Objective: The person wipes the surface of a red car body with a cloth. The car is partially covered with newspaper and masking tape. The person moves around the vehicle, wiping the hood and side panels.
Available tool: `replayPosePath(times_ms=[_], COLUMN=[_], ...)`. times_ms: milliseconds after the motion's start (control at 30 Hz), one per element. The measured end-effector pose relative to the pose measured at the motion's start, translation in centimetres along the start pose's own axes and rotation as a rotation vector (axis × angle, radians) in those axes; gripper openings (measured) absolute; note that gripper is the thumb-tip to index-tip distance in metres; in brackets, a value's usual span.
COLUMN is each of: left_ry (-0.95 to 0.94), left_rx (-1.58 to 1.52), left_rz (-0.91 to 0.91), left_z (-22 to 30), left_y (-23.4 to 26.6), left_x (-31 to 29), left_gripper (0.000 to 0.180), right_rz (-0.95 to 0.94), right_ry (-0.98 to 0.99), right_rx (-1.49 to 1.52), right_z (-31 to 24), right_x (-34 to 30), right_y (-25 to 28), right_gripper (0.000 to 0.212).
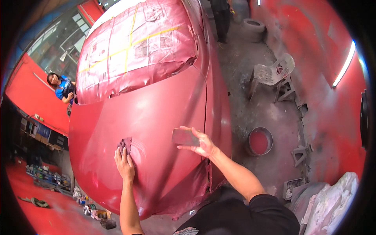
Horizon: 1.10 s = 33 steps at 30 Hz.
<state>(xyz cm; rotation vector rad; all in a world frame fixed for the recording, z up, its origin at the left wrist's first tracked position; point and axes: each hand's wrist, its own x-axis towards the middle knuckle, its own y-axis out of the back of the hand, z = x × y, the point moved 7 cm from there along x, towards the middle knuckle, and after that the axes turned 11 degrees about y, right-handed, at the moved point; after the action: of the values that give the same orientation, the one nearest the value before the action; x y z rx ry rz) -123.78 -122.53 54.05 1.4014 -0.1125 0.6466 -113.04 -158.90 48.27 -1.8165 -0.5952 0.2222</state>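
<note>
The red car hood (156, 113) fills the middle of the view, dull in finish, with pale streaks beside the cloth. My left hand (125, 166) lies on it, fingers together over a crumpled dark maroon cloth (125, 143) that pokes out past the fingertips. To the right, my right hand (201, 144) grips a flat grey-brown rectangular block (185, 137), like a sanding block, between thumb and fingers. The block appears to be just above the hood or touching it; I cannot tell which. Paint-dusted masking sheets with yellow tape cover the windshield (145, 43).
A bucket of reddish liquid (259, 141) stands on the floor right of the car, with a plastic chair (273, 74) and a tire (253, 30) beyond. Crumpled sheeting (333, 203) lies lower right. Another person (62, 87) is at the car's far left; someone in dark trousers (222, 21) stands behind.
</note>
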Motion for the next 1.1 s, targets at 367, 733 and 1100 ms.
replayPosePath(times_ms=[367,733,1100], left_ry=[0.008,0.245,0.506], left_rx=[-0.086,0.027,0.076], left_rz=[0.092,0.119,0.068], left_z=[-0.2,-4.7,-6.5], left_y=[-0.6,1.2,-0.1], left_x=[0.5,0.1,2.1], left_gripper=[0.043,0.049,0.051], right_rz=[0.185,0.173,-0.839], right_ry=[0.045,0.631,0.499], right_rx=[-0.196,-1.348,-2.415], right_z=[0.1,-9.8,4.3], right_x=[-2.6,15.1,31.4], right_y=[1.2,-3.0,-4.8], right_gripper=[0.047,0.049,0.066])
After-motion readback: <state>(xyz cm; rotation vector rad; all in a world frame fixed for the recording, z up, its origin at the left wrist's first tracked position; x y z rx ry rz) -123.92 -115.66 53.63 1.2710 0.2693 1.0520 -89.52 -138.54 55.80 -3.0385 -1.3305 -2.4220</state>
